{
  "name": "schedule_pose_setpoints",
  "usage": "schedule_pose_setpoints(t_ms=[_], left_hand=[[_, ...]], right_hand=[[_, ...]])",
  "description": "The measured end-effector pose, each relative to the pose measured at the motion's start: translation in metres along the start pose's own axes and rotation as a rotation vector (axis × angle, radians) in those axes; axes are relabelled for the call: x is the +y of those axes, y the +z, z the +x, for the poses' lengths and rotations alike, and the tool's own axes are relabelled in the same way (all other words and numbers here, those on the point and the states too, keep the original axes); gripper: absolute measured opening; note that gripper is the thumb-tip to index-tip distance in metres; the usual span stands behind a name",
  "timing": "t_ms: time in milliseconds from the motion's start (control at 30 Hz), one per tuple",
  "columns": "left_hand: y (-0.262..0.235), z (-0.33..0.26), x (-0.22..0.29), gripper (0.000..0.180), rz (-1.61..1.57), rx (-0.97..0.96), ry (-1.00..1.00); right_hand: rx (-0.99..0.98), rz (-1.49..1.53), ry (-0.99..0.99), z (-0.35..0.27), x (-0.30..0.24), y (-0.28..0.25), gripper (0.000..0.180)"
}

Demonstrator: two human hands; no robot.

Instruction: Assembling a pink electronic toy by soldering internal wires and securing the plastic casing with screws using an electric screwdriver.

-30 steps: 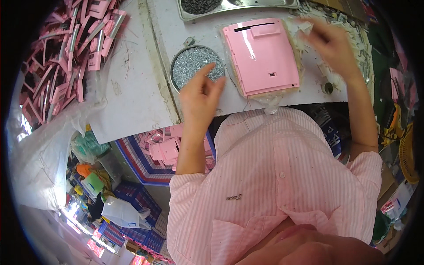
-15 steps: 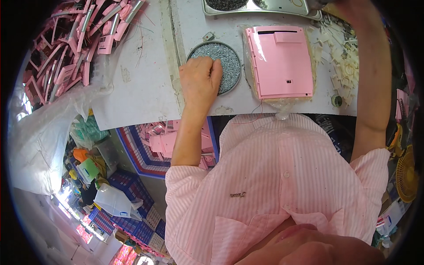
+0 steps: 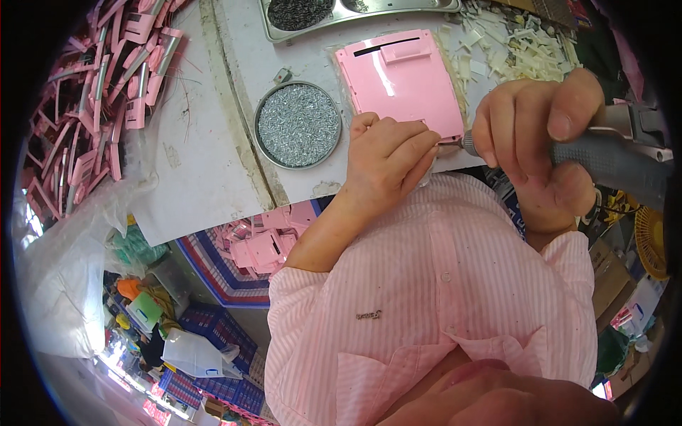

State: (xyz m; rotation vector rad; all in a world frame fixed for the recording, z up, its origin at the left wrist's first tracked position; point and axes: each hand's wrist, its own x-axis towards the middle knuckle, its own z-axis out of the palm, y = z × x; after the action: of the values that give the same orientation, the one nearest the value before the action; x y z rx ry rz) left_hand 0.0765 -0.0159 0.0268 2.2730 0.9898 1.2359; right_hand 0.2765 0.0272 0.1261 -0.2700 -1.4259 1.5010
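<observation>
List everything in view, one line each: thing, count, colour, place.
pink panel: one, pink, flat on the table ahead.
round tin of screws: one, silver, left of the panel.
metal tray: one, grey, at the table's far edge, holding dark small parts.
white plastic bits: a heap, off-white, right of the panel.
pink parts pile: many, pink and grey, far left.
pink parts below: several, pink, under the table edge.
table: one, white, worn.
powered screwdriver: one, grey, its tip at the panel's near right corner.
left hand: at the panel's near edge, fingertips by the tip.
right hand: gripping the screwdriver.
</observation>
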Motion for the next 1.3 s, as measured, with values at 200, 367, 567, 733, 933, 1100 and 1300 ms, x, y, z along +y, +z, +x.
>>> schedule_pose_setpoints(t_ms=[200, 367, 567, 733, 933, 1100, 1300], left_hand=[[0.007, 0.001, -0.002, 0.025, -0.032, 0.026, 0.029], [0.009, -0.002, -0.004, 0.026, -0.026, 0.051, 0.03], [0.009, 0.005, 0.002, 0.027, -0.03, 0.091, 0.055], [-0.053, -0.007, -0.032, 0.02, 0.314, 0.092, -0.272], [-0.097, -0.035, -0.056, 0.011, 0.591, -0.185, -0.436], [-0.103, -0.039, -0.07, 0.013, 0.554, -0.022, -0.487], [-0.075, -0.014, -0.053, 0.015, 0.307, -0.008, -0.467]], right_hand=[[0.023, 0.013, 0.016, -0.004, -0.001, -0.002, 0.032], [0.032, 0.004, 0.024, -0.005, 0.003, -0.002, 0.031], [0.05, -0.011, 0.015, -0.005, -0.003, 0.003, 0.03], [0.069, -0.068, 0.022, -0.022, 0.006, -0.011, 0.032], [0.097, -0.062, 0.03, -0.037, 0.017, -0.02, 0.034], [0.172, -0.143, 0.052, -0.046, 0.017, -0.016, 0.032], [0.125, -0.069, -0.032, -0.055, 0.032, -0.019, 0.029]])
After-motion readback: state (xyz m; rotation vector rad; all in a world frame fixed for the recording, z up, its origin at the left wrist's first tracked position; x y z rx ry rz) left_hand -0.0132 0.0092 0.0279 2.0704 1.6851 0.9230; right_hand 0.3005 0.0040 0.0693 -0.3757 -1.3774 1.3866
